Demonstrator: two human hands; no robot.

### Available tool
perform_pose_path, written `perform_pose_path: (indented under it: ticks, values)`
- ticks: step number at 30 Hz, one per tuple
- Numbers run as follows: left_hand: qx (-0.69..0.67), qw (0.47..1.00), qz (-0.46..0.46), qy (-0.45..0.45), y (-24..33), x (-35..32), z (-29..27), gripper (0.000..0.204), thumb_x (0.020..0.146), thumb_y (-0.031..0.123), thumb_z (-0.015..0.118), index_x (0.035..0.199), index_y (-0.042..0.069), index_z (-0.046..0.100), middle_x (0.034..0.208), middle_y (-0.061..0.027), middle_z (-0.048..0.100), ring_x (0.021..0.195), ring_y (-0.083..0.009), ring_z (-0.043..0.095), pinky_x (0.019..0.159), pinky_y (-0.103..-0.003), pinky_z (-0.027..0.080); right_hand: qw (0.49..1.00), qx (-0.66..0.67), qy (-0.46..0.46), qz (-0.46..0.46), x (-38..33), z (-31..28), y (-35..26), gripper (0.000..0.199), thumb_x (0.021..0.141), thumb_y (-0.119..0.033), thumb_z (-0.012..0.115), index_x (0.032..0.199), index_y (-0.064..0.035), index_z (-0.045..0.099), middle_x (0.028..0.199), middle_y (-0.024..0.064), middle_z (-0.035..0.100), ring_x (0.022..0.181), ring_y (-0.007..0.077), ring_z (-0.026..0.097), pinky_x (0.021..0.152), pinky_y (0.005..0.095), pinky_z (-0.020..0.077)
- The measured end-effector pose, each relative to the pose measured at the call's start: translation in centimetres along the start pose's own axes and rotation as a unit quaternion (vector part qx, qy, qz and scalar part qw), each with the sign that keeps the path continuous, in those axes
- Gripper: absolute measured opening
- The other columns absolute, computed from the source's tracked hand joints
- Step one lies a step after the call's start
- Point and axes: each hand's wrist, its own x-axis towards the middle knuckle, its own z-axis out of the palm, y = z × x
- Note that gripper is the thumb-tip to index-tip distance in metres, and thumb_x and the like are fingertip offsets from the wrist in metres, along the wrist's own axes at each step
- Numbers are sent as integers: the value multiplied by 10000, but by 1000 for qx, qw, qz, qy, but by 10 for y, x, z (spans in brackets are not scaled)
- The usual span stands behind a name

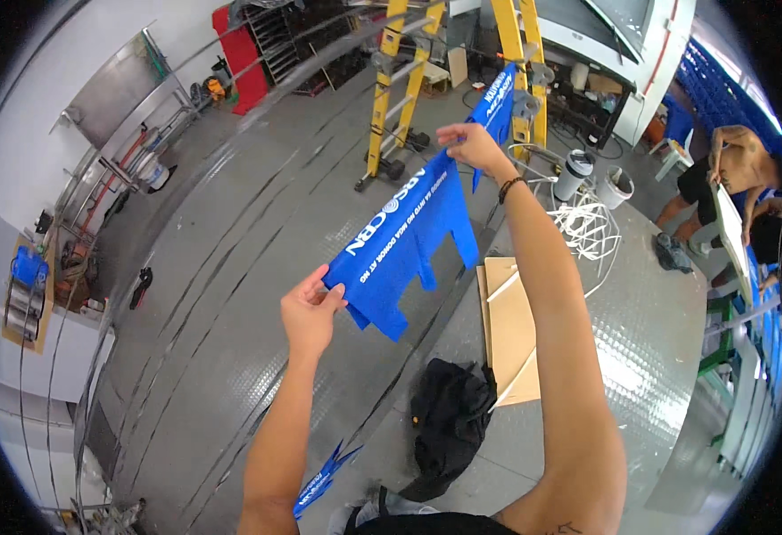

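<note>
A blue cloth banner (404, 245) with white printing and a ragged, strip-cut lower edge is stretched between my hands. My left hand (310, 308) pinches its near left corner between thumb and fingers. Higher up and farther off, my right hand (475, 150) is closed on the banner's upper right end, with a dark band round the wrist. Just beyond that hand shows another printed blue cloth piece (495, 107); whether it joins the banner I cannot tell. Beside my left elbow is a smaller blue cloth piece (324, 481) with pointed ends.
A yellow ladder (397, 89) stands ahead. Right of it are a grey tumbler (574, 174), a white bucket (616, 185) and tangled white cord (587, 227). Tan boards (513, 330) and a black cloth bag (449, 415) lie nearer. At far right, people (739, 169) handle a pale panel.
</note>
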Motion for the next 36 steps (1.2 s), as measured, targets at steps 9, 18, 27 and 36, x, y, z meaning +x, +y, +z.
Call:
perform_pose_path:
  ticks: [9, 18, 27, 36]
  values:
    - [49, 998, -5, -45, -11, 75, 119, 401, 813, -45, 648, 1195, -118, 549, 863, -160, 665, 688, -158, 652, 622, -244, 555, 976, 100, 182, -68, 64, -60, 130, 421, 721, 109, 597, 1117, -17, 657, 1041, 101, 675, 908, 161, 637, 786, 273, 515]
    - [27, 999, 14, -8, -6, 89, 142, 355, 831, -30, 649, 1169, -107, 576, 849, -119, 671, 729, -136, 642, 668, -242, 538, 971, 59, 200, -114, 89, -78, 119, 368, 737, 76, 611, 1091, -11, 660, 1040, 101, 689, 933, 169, 649, 820, 285, 519]
    - [138, 951, 276, 15, 2, 11, 163, 251, 807, -17, 685, 1058, -25, 675, 871, -116, 699, 743, -163, 658, 708, -277, 526, 975, 173, 136, -2, 27, -124, 47, 297, 843, -53, 611, 1138, -53, 653, 1014, 15, 655, 869, 102, 571, 734, 238, 443]
    - [90, 926, 365, 39, 55, 47, 188, 245, 791, 60, 727, 1023, -10, 696, 941, -158, 704, 856, -196, 682, 779, -298, 522, 937, 300, 152, -92, 28, -193, -15, 345, 863, 1, 545, 1205, -20, 585, 926, 26, 600, 810, 118, 582, 712, 271, 489]
